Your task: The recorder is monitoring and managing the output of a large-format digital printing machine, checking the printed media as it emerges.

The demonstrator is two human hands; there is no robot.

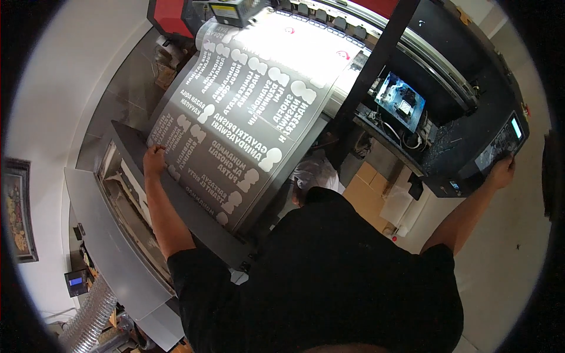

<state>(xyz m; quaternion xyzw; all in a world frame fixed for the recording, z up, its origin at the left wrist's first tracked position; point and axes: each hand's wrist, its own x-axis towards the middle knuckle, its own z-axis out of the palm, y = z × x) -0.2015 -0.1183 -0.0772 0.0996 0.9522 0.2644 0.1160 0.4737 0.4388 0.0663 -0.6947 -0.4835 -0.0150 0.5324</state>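
A wide printed film (232,126) slopes down toward me, covered with rows of white mirrored lettering and pale rounded shapes. My left hand (154,160) is at its left edge, fingers curled closed on the film's border. Over on the far right, my right hand (502,172) grips the lower right corner of a dark control panel (495,150) with a small lit display. Its fingertips are partly hidden at the panel's edge. The film comes out of a large printer (453,53), whose print carriage (232,12) sits above the film's upper left.
A dark beam (376,65) crosses diagonally beside the film. Right of it, an opening in the printer holds a lit panel (401,101) with loose cables. Cardboard (365,188) lies below. At left stand a grey machine cover (112,235) and a silver flexible duct (88,320).
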